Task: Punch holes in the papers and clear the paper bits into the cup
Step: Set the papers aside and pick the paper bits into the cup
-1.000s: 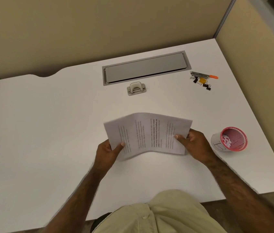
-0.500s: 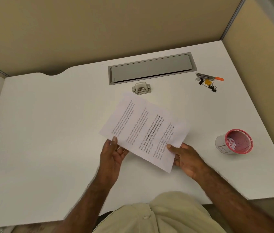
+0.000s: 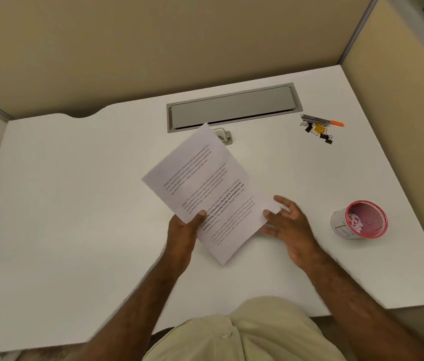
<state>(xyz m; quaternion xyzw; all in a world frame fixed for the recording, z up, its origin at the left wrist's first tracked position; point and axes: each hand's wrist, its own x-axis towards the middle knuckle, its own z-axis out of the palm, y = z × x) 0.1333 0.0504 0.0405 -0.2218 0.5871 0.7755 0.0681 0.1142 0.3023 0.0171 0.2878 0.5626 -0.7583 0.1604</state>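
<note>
Papers (image 3: 205,194) are now held up over the white desk (image 3: 75,204) by the left hand (image 3: 182,230) alone, thumb pinched on top. A moment ago both hands held them. The right hand (image 3: 286,220) has let go, fingers spread, just beside the sheets. The hole punch (image 3: 225,136) peeks out behind their top corner. I think punching comes next. The red-rimmed cup (image 3: 359,221) waits well off to the right.
</note>
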